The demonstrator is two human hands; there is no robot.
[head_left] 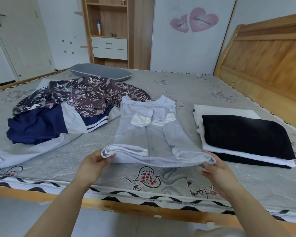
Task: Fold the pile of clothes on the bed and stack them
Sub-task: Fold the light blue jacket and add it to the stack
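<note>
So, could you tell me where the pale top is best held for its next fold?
At the near hem's two corners, from the bed's near edge: the top lies flat, hem toward the person, each hand already gripping one.
</note>
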